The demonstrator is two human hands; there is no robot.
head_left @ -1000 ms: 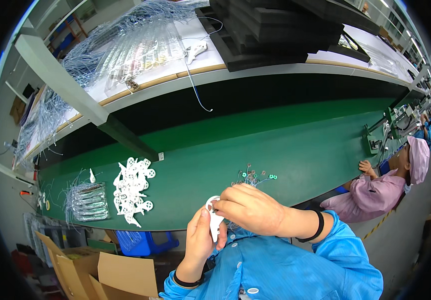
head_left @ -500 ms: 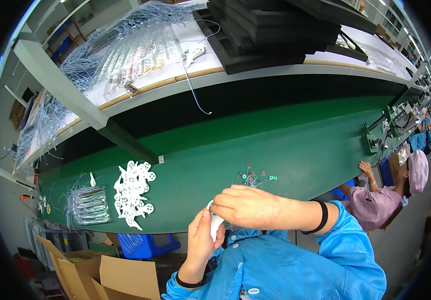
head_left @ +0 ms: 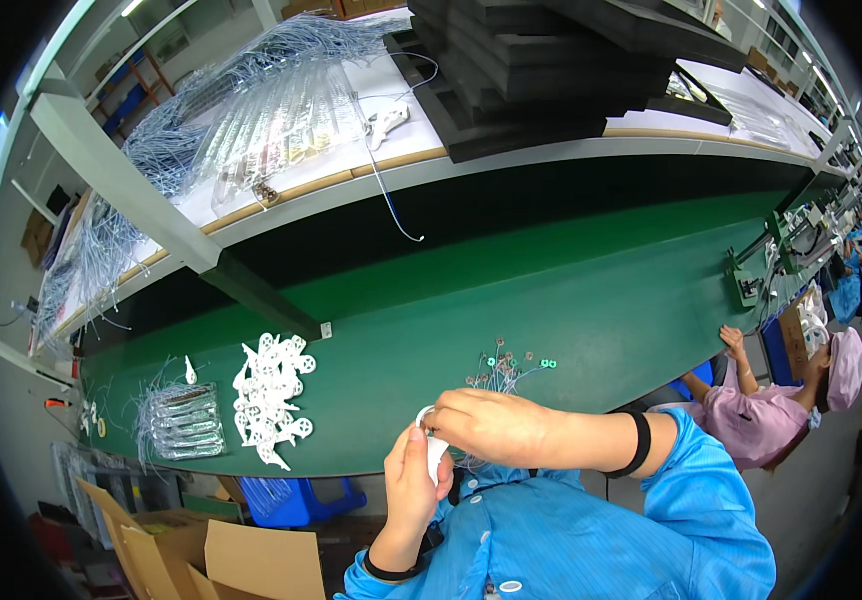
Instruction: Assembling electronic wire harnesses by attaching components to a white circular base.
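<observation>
In front of my chest, my left hand (head_left: 412, 487) is closed around a white plastic housing (head_left: 436, 456) with a ring-shaped end. Against that ring, the bent fingers of my right hand (head_left: 473, 420) are closed, and something small and dark shows just beneath them. My fingers hide most of the ring's inside. Beyond my right hand lies a bunch of thin wires (head_left: 496, 376) with small green and brown round ends. To the left, a pile of similar white housings (head_left: 273, 395) rests on the green bench top (head_left: 391, 350).
Left of the pile lie bagged wire bundles (head_left: 183, 422) and a single white piece (head_left: 191, 370). A raised shelf (head_left: 431, 165) carries more wires and stacked black foam trays (head_left: 541, 80). Cardboard boxes (head_left: 261, 555) and a blue stool (head_left: 296, 500) stand below left. A person in pink (head_left: 751, 425) sits right.
My right fingers have shifted slightly at the ring, baring a small dark bit there. Both hands stay together on the white housing. The view has tilted a little, showing more of the wire bunch.
</observation>
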